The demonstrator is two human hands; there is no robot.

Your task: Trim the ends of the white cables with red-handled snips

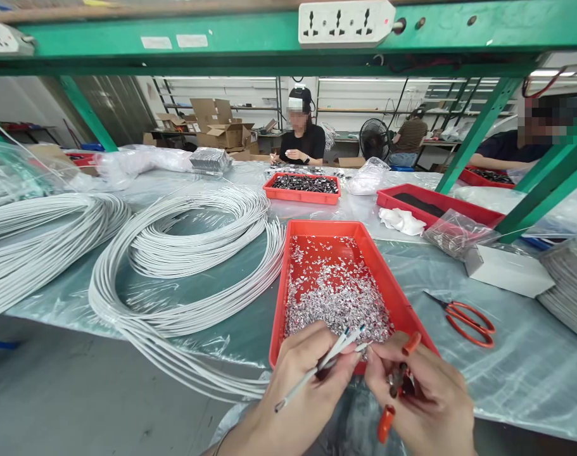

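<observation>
Both hands work at the red tray's near edge: left hand pinching a white cable end, right hand gripping orange-handled pliers; terminals and coiled cable beside the tray remain plentiful.

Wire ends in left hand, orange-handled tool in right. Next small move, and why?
Probably bring the stripped wire ends into the tool's head. The left hand pinches the white cable with its tips pointing right, just short of the right hand, over the red tray of small metal pieces. The jaws are hidden, so alignment is uncertain.
</observation>
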